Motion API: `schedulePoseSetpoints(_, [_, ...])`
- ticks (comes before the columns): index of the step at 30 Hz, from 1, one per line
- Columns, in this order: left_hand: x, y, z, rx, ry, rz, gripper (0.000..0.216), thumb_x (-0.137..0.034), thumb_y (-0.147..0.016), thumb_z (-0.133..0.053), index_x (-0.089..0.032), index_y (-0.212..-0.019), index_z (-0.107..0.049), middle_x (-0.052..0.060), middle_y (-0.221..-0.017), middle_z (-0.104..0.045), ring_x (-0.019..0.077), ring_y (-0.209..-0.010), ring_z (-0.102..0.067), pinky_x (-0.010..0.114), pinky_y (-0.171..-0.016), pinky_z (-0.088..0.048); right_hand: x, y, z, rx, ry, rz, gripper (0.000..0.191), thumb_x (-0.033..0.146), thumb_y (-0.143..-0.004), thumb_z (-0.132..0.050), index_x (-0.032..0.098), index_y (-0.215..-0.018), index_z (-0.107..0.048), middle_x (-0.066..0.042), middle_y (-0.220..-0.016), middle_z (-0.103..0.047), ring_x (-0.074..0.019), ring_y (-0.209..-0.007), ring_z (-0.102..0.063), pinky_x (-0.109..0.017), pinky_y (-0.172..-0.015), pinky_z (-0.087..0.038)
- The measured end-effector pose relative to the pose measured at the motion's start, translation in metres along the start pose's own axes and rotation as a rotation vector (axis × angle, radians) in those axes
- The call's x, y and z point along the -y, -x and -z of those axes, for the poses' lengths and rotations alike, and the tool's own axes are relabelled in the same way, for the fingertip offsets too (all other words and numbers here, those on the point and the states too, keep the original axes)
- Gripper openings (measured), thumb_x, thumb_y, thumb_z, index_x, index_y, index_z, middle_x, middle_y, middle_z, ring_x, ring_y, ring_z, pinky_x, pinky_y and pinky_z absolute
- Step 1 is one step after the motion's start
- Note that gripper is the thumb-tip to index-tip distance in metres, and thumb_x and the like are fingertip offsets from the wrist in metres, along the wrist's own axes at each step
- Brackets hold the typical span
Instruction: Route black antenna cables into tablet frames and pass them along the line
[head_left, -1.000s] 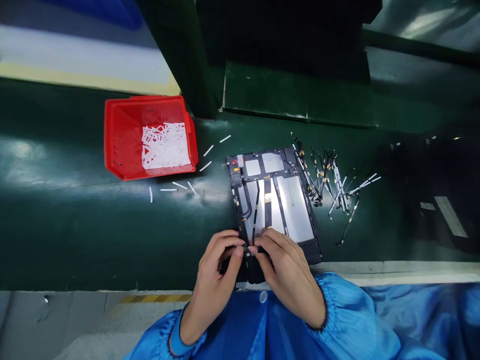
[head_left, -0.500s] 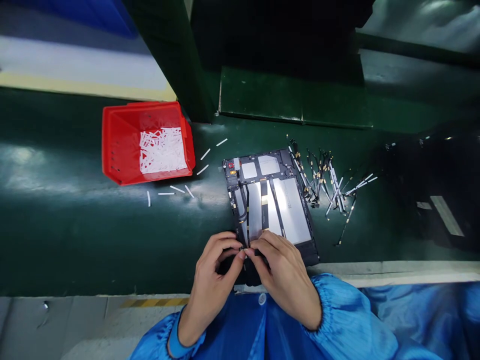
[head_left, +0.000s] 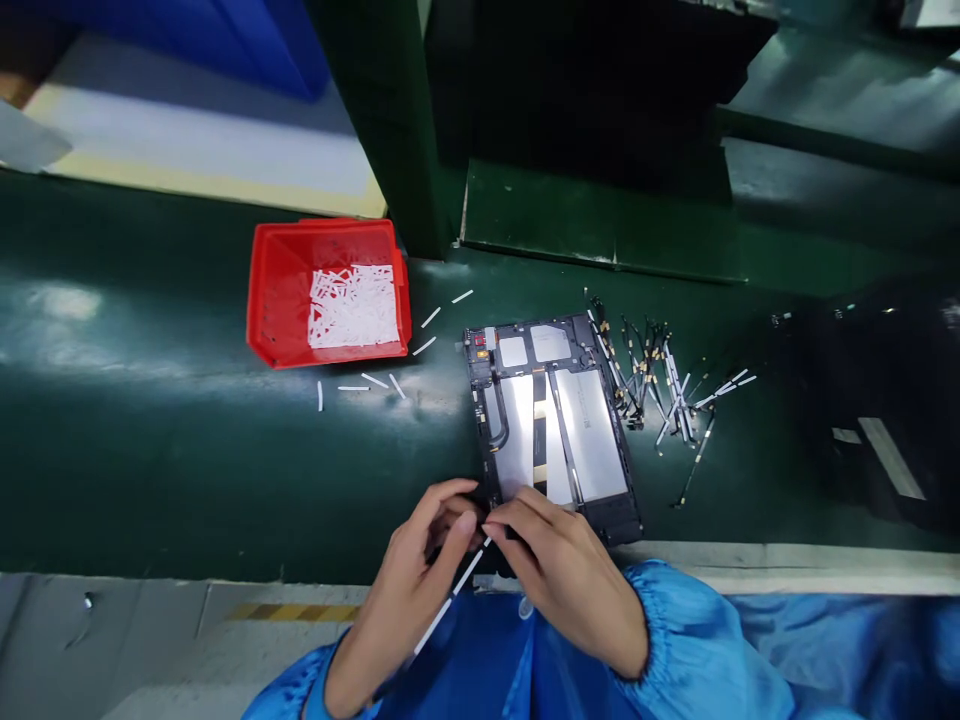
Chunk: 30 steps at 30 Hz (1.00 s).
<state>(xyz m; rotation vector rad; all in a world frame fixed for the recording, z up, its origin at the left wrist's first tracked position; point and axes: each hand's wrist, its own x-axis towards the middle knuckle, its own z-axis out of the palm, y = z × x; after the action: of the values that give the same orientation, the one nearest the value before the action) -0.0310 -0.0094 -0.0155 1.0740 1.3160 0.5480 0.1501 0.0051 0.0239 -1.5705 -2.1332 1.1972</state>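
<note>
The opened tablet-like device (head_left: 596, 445), with silver battery panels and dark flex strips, lies before me on the green bench. My right hand (head_left: 566, 560) is at its lower edge, thumb and forefinger pinching the upper end of a thin cable with white strips (head_left: 452, 602). From there the cable slants down toward my left wrist, in front of my blue sleeve and coat. My left hand (head_left: 424, 560) is beside the device's lower left corner, fingers bent, with a gap between thumb and forefinger; some fingertips are hidden.
A red bin (head_left: 281, 300) of white strips (head_left: 356, 310) stands at the left, with several loose strips (head_left: 354, 388) around it. Right of the device lies a tangle of thin black-and-white cables (head_left: 679, 395). A green post (head_left: 397, 130) rises behind the bin; dark sheeting (head_left: 900, 400) lies far right.
The cable with white strips now hangs out from the device's left side toward me; half a second ago both hands met at the lower left corner. The view has shifted slightly.
</note>
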Motion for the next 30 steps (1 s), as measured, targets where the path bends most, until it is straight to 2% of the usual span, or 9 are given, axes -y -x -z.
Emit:
schedulePoseSetpoints(4, [0.006, 0.016, 0.008, 0.216, 0.037, 0.139, 0.027, -0.039, -0.096, -0.051, -0.027, -0.119, -0.056, -0.001, -0.086, -0.07, 0.0134, -0.081, -0.067, 0.021, -0.075, -0.054, -0.006, 0.003, -0.013, -0.181, 0.145, -0.044, 0.012, 0.03, -0.094, -0.055, 0.021, -0.1, -0.06, -0.005, -0.096, -0.059, -0.019, -0.077, -0.063, -0.031, -0.065, -0.049])
schedulePoseSetpoints(7, [0.01, 0.02, 0.005, 0.181, 0.032, 0.157, 0.026, -0.04, -0.091, -0.059, -0.024, -0.112, -0.061, 0.0, -0.084, -0.072, 0.0144, -0.08, -0.068, 0.022, -0.075, -0.054, -0.01, 0.003, -0.016, -0.232, 0.054, -0.015, 0.011, 0.027, -0.094, -0.056, 0.02, -0.096, -0.063, -0.005, -0.093, -0.058, -0.0167, -0.079, -0.062, -0.029, -0.069, -0.05])
schedulePoseSetpoints(14, [-0.007, 0.002, -0.001, 0.15, 0.242, 0.119, 0.022, -0.04, -0.086, -0.065, -0.018, -0.088, -0.064, 0.0, -0.067, -0.067, 0.0129, -0.062, -0.065, 0.022, -0.06, -0.054, -0.009, 0.007, -0.006, -0.335, -0.509, 0.117, 0.006, 0.023, -0.085, -0.069, 0.02, -0.081, -0.072, -0.002, -0.086, -0.068, -0.011, -0.075, -0.064, -0.02, -0.067, -0.052])
schedulePoseSetpoints(16, [-0.014, -0.003, -0.004, 0.157, 0.322, 0.079, 0.019, -0.037, -0.086, -0.066, -0.018, -0.087, -0.063, -0.001, -0.064, -0.066, 0.0117, -0.058, -0.063, 0.021, -0.057, -0.053, -0.011, 0.008, -0.001, -0.338, -0.526, 0.056, 0.005, 0.022, -0.085, -0.07, 0.02, -0.088, -0.073, -0.001, -0.077, -0.07, -0.0104, -0.066, -0.063, -0.02, -0.062, -0.052])
schedulePoseSetpoints(18, [-0.02, -0.005, -0.008, 0.165, 0.363, 0.036, 0.016, -0.034, -0.088, -0.065, -0.018, -0.089, -0.064, 0.0, -0.067, -0.068, 0.0111, -0.059, -0.064, 0.021, -0.058, -0.054, -0.014, 0.007, 0.002, -0.325, -0.504, 0.006, 0.015, 0.022, -0.086, -0.069, 0.021, -0.099, -0.073, 0.0, -0.074, -0.07, -0.01, -0.061, -0.061, -0.02, -0.059, -0.051])
schedulePoseSetpoints(21, [-0.022, -0.004, -0.009, 0.199, 0.33, -0.033, 0.016, -0.032, -0.092, -0.059, -0.019, -0.093, -0.068, 0.003, -0.078, -0.072, 0.0125, -0.065, -0.067, 0.022, -0.061, -0.057, -0.018, 0.005, 0.002, -0.314, -0.493, 0.037, 0.016, 0.021, -0.087, -0.067, 0.021, -0.101, -0.074, -0.001, -0.074, -0.07, -0.0109, -0.063, -0.062, -0.021, -0.059, -0.052])
schedulePoseSetpoints(24, [-0.018, -0.003, -0.003, 0.119, 0.128, -0.177, 0.017, -0.024, -0.094, -0.056, -0.024, -0.103, -0.07, 0.003, -0.09, -0.074, 0.0137, -0.077, -0.07, 0.023, -0.07, -0.059, -0.015, 0.006, 0.002, -0.333, -0.508, 0.107, 0.012, 0.018, -0.088, -0.065, 0.021, -0.094, -0.075, -0.002, -0.077, -0.071, -0.0117, -0.067, -0.064, -0.021, -0.06, -0.052])
schedulePoseSetpoints(27, [-0.013, -0.007, 0.002, -0.01, -0.15, -0.503, 0.038, -0.013, -0.088, -0.062, -0.029, -0.122, -0.062, 0.003, -0.11, -0.073, 0.0175, -0.104, -0.068, 0.028, -0.09, -0.056, -0.004, 0.008, 0.012, -0.353, -0.532, 0.207, 0.014, 0.012, -0.085, -0.068, 0.02, -0.094, -0.074, -0.003, -0.081, -0.073, -0.0113, -0.07, -0.067, -0.02, -0.062, -0.054])
schedulePoseSetpoints(30, [-0.012, -0.014, 0.002, -0.043, -0.274, -0.837, 0.047, -0.003, -0.083, -0.064, -0.026, -0.124, -0.06, 0.004, -0.106, -0.075, 0.0193, -0.104, -0.068, 0.032, -0.093, -0.056, 0.016, -0.001, 0.035, -0.357, -0.525, 0.269, 0.017, 0.01, -0.082, -0.071, 0.021, -0.094, -0.074, 0.0, -0.081, -0.074, -0.0101, -0.071, -0.068, -0.018, -0.065, -0.055])
